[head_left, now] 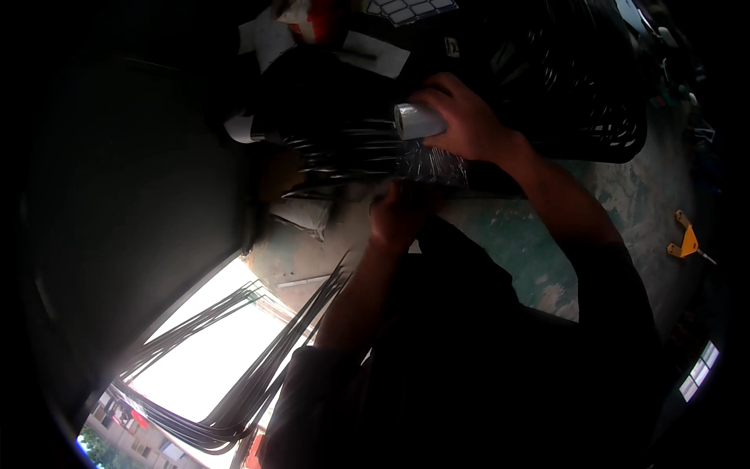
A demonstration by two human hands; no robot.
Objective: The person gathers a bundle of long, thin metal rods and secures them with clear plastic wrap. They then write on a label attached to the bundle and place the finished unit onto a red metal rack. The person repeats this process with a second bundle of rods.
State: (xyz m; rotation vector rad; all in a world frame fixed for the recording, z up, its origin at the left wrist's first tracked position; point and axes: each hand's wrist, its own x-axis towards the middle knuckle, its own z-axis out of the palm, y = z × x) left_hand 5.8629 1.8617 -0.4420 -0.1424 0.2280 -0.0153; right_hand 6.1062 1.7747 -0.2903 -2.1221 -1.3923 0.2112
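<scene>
My right hand (461, 117) is closed round a short, wide roll of clear plastic film (418, 121), its round end turned to the left. A sheet of shiny, see-through film (432, 164) hangs below the roll, over the right end of a bundle of thin black bent rods (344, 152). Nearer to me, my left hand (397, 215) is curled just under the film, against the near side of the bundle. Deep shadow covers its fingers, so what they grip does not show. The bundle's right part is hidden behind the film and my right hand.
Black bent rods (250, 391) stand at the lower left before a bright opening. A grey panel (148, 211) rises on the left. White paper sheets (375, 53) lie at the far side. A yellow metal piece (686, 241) is on the worn green floor (539, 258) at the right.
</scene>
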